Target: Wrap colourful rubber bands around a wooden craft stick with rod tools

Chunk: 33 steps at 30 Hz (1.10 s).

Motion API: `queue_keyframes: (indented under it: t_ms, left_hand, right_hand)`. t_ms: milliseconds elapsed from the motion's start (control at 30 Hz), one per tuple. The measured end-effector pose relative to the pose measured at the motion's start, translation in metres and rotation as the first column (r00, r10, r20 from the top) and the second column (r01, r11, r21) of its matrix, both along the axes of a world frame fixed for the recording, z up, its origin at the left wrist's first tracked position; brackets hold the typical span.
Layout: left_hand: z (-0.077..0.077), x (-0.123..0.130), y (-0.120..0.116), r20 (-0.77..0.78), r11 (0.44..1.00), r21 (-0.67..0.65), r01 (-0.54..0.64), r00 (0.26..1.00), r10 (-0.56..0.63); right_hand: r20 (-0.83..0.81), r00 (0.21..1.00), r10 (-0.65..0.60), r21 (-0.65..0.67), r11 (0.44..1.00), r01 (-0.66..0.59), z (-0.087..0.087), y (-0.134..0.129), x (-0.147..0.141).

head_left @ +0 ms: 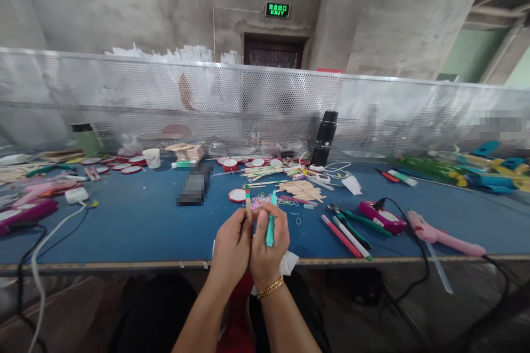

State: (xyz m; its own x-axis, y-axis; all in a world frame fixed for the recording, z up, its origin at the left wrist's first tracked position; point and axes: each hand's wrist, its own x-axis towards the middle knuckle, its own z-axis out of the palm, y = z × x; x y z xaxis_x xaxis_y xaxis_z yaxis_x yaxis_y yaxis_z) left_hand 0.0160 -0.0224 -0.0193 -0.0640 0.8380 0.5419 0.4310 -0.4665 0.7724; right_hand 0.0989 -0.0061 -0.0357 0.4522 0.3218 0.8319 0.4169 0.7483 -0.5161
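Observation:
My left hand (231,240) pinches a thin wooden craft stick (248,202), held upright, with green and red bands coloured on its upper end. Pressed close beside it, my right hand (268,248) has its fingers wrapped round a turquoise marker pen (270,226), its tip pointing up. A gold bracelet (270,288) circles the right wrist. Just beyond the fingers lie small coloured rubber bands (260,200) and a round red-rimmed white disc (237,195). A pile of plain craft sticks (304,191) is to the right of these.
Right of my hands lie a red marker (342,236), green-handled pliers (351,227), a purple device (382,217) and a pink glue gun (443,234) with its cord. A black bottle (325,139) stands near the perforated metal screen (281,105). A dark phone-like slab (194,185) lies left.

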Motion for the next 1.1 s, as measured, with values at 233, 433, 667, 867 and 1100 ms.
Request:
queue_keyframes:
  t_ms: [233,433,667,867,1100]
  left_hand:
    - [-0.001,-0.002,-0.001,0.017,1.000,-0.004,0.028,0.999,-0.028]
    - [0.001,-0.002,-0.002,0.044,0.999,0.019,0.038,0.998,-0.039]
    - [0.003,0.000,-0.004,0.042,0.999,0.025,0.048,0.998,-0.049]
    - [-0.001,-0.001,-0.003,0.036,0.997,0.030,0.064,0.997,-0.065]
    - [-0.002,-0.002,-0.001,0.008,1.000,0.028,0.006,1.000,-0.007]
  right_hand:
    - [-0.050,0.994,0.096,0.010,0.995,-0.095,-0.014,0.004,0.000]
    - [-0.098,0.988,0.121,0.008,0.993,-0.121,-0.019,0.003,-0.001]
    - [-0.017,0.998,0.057,0.111,0.992,-0.055,-0.002,-0.005,0.002]
    - [0.015,0.997,0.077,0.127,0.989,-0.078,0.000,-0.008,0.002]
    - [0.003,0.999,0.043,0.088,0.995,-0.043,0.000,-0.007,0.001]
